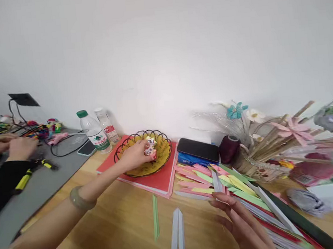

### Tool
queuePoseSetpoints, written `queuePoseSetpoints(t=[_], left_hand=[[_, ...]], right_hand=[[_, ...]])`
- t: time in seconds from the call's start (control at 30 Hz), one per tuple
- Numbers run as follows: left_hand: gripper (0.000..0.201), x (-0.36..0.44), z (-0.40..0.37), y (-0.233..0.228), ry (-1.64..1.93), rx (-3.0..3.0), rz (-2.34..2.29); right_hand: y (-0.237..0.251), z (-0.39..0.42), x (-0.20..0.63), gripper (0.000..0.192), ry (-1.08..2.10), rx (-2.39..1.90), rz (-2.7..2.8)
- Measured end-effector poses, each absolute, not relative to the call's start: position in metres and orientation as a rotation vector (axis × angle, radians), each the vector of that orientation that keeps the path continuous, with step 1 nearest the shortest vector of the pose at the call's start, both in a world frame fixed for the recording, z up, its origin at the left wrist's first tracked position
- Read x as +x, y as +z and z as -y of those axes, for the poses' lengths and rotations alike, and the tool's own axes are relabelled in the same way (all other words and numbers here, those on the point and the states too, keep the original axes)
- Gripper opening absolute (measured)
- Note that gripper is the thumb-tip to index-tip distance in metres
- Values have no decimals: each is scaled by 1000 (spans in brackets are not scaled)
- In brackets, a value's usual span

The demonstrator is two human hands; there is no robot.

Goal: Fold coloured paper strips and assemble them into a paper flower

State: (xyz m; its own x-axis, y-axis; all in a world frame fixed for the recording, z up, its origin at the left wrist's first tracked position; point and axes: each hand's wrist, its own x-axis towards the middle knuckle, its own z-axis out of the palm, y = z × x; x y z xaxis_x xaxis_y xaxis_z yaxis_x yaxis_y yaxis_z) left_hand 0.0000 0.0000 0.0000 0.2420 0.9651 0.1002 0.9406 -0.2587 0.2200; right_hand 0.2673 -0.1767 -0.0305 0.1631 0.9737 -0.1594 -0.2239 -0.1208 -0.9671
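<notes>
Starting at the far left: a co-worker's hands in dark sleeves rest on a grey mat, yellow-handled tools beside them. Two water bottles stand further right, next to a phone. Left hand, jade-coloured bangle on the wrist, is extended over the yellow wire basket; fingertips are pinched together on a small folded paper piece, held just above the basket's inside. Basket sits on a red folder. On the wooden table: one green strip, one white folded strip. Right hand lies loosely spread, fingers apart, fingertips touching the pile of coloured paper strips, gripping nothing. Black case and dark thread spool behind the pile.
</notes>
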Motion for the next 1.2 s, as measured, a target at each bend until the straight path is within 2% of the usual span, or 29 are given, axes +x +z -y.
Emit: queuePoseSetpoints(t=[0.43,0.83,1.0,1.2], left_hand=[[20,-39,-4,18,245,2406,-2036],[31,-49,-29,7,306,2428,-1912],[42,-59,-27,20,498,2366,-1881],[39,-50,-21,36,913,2226,-1897]], right_hand=[[-21,179,264,28,1236,-1274,1041],[-19,180,262,27,1253,-1295,1119],[-17,181,263,28,1250,-1320,1149],[-21,179,272,28,1237,-1264,1182]])
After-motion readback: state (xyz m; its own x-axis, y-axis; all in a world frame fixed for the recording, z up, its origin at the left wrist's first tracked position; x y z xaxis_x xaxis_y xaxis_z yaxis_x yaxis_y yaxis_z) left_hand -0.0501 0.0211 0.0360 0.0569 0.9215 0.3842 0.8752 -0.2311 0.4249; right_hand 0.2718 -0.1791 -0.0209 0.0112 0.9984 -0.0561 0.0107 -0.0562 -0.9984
